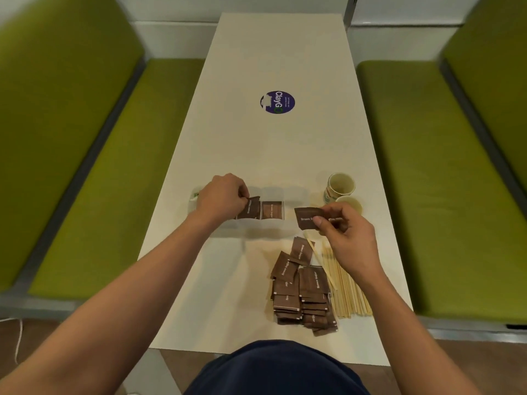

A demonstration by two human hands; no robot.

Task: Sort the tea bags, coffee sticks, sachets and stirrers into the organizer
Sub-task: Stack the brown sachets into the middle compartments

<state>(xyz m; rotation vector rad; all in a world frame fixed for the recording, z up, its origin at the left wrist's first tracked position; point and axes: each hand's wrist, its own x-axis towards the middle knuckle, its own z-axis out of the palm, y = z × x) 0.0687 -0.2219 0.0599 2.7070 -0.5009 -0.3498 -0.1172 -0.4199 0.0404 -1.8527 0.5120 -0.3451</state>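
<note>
Organizer: a clear, compartmented organizer lies crosswise on a white table, its walls faint and blurred.

Left hand: the left hand hovers over the organizer's left half, fingertips pinching the top edge of a brown sachet, which hangs upright at a compartment there. It appears to be partly inside, though the see-through walls make that hard to confirm.

Stored sachets: brown sugar sachets sit in the compartment just right of the pinched one.

Right hand: the right hand is at the organizer's right end, on the near side, thumb and curled fingers gripping a second sachet held flat above the table.

Loose pile: a heap of brown sachets lies nearer the person than the organizer, below its right end.

Stirrers: pale wooden stirrers lie fanned just right of the heap, partly under the right wrist.

Cups: two paper cups stand just beyond the organizer's right end, touching each other.

Sticker: a round purple sticker lies well beyond the organizer, mid-table.

Seating: green benches flank the table.
</note>
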